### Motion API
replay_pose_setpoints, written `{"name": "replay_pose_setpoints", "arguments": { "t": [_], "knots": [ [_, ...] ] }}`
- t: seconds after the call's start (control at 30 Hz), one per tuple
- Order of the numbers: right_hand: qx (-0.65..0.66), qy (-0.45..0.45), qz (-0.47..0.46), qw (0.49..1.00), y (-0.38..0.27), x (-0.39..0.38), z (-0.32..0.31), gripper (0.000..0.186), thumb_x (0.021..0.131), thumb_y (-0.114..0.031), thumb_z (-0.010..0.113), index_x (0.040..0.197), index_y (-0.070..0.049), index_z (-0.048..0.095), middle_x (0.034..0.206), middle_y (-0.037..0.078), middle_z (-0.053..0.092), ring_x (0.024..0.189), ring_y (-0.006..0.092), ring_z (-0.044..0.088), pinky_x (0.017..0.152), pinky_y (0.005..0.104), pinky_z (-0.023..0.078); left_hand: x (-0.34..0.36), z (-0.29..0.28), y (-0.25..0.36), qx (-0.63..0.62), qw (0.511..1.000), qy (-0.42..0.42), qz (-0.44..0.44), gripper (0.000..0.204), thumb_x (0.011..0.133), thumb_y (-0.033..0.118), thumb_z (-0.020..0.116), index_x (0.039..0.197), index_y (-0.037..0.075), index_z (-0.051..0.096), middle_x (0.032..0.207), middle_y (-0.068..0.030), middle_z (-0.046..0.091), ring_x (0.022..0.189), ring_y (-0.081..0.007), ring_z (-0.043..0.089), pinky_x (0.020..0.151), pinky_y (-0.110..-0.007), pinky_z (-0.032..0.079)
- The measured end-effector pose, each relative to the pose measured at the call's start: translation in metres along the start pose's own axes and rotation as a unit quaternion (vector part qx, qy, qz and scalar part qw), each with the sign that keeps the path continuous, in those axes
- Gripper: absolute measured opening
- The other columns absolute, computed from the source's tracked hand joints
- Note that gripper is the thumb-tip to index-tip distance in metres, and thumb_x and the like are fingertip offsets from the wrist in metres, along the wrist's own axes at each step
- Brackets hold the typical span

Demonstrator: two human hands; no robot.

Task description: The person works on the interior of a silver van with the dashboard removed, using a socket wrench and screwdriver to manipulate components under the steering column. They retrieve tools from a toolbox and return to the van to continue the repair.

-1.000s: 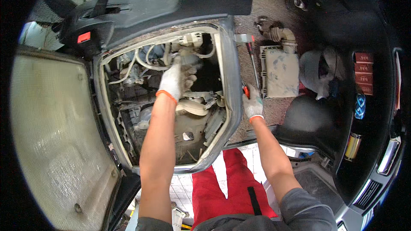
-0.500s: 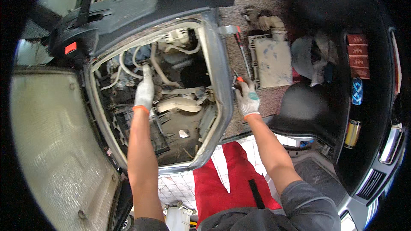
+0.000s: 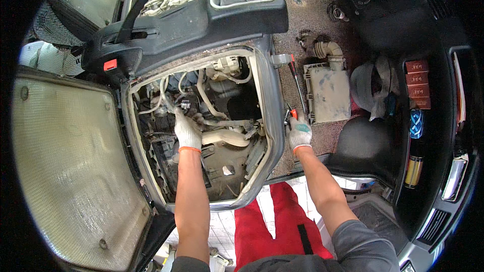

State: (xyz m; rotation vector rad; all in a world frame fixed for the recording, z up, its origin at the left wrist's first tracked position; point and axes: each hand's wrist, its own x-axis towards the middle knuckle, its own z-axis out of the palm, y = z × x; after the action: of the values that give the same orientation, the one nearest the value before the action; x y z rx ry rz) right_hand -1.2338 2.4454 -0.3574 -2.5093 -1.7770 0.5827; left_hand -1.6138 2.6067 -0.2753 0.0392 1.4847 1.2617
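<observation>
My left hand [image 3: 188, 133], in a white knit glove with an orange cuff, reaches into an open engine compartment. Its fingers are closed, and a greyish hose [image 3: 168, 102] meets the fingertips; what exactly lies in the grip is hidden. Just beyond them sits a small black connector [image 3: 185, 104]. On the carpet to the right, my right hand [image 3: 300, 135], gloved alike with a green patch on its back, has its fingers closed round a small tool with an orange-red handle [image 3: 294, 114]. Metal parts lie by its fingertips. A long red-handled screwdriver [image 3: 297, 83] lies just beyond.
A dusty air filter box [image 3: 329, 93] with a ribbed duct rests on the carpet [image 3: 287, 143]. The compartment's raised frame [image 3: 275, 121] stands between my hands. A quilted panel [image 3: 70, 161] fills the left. Red boxes [image 3: 417, 78] sit in the dashboard shelf at right.
My left hand has drawn back slightly from the hoses, and its fingers are more curled. My right hand stays by the tool on the carpet. The whole view has shifted.
</observation>
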Motion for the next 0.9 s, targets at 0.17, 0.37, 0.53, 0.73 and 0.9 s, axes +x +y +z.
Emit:
{"name": "replay_pose_setpoints", "arguments": {
  "t": [0.17, 0.37, 0.53, 0.73, 0.9],
  "knots": [
    [0.023, 0.012, -0.014, 1.0, 0.008, -0.001, -0.001, 0.04, 0.095, -0.026, 0.081, 0.13, -0.009, 0.076, 0.167, 0.024, 0.054, 0.121, 0.0446, 0.072, 0.105, 0.0545, 0.059, -0.027, 0.04, 0.002, 0.045, 0.991, -0.123, -0.029, 0.043, 0.111, 0.051, 0.073, 0.122, 0.01, 0.071, 0.092, -0.0052, 0.072, 0.073, -0.0185, 0.066, 0.061, -0.035, 0.051],
    [0.064, -0.034, -0.005, 0.997, -0.001, 0.002, -0.007, 0.043, 0.098, -0.026, 0.078, 0.137, -0.007, 0.072, 0.172, 0.024, 0.047, 0.141, 0.0482, 0.062, 0.118, 0.0534, 0.053, -0.041, 0.086, -0.001, 0.092, 0.989, 0.012, 0.117, 0.041, 0.109, 0.039, 0.078, 0.122, 0.001, 0.074, 0.099, -0.0028, 0.075, 0.079, -0.0124, 0.065, 0.068, -0.031, 0.052],
    [0.028, 0.019, -0.012, 0.999, 0.015, -0.002, 0.004, 0.039, 0.096, -0.03, 0.082, 0.129, -0.009, 0.076, 0.167, 0.023, 0.052, 0.12, 0.0444, 0.072, 0.104, 0.054, 0.059, -0.049, 0.065, 0.037, 0.04, 0.978, 0.064, 0.193, 0.039, 0.11, 0.034, 0.078, 0.135, 0.004, 0.074, 0.118, -0.0047, 0.077, 0.092, -0.0132, 0.069, 0.077, -0.031, 0.055],
    [0.004, -0.006, -0.05, 0.999, -0.002, 0.006, 0.006, 0.046, 0.1, -0.039, 0.078, 0.139, -0.014, 0.072, 0.142, 0.025, 0.064, 0.117, 0.0434, 0.072, 0.099, 0.0547, 0.06, 0.057, -0.009, 0.066, 0.179, 0.947, 0.067, 0.258, 0.036, 0.109, 0.033, 0.078, 0.135, 0.008, 0.075, 0.124, -0.0105, 0.077, 0.103, -0.0214, 0.072, 0.088, -0.042, 0.06],
    [0.037, -0.069, 0.005, 0.997, 0.006, -0.002, -0.011, 0.042, 0.099, -0.037, 0.079, 0.133, -0.013, 0.074, 0.139, 0.024, 0.062, 0.117, 0.0469, 0.071, 0.099, 0.0576, 0.059, 0.048, 0.027, 0.051, 0.099, 0.987, -0.022, 0.121, 0.017, 0.109, 0.029, 0.081, 0.113, 0.012, 0.076, 0.087, -0.0014, 0.071, 0.065, -0.0145, 0.063, 0.055, -0.032, 0.047]
  ]
}}
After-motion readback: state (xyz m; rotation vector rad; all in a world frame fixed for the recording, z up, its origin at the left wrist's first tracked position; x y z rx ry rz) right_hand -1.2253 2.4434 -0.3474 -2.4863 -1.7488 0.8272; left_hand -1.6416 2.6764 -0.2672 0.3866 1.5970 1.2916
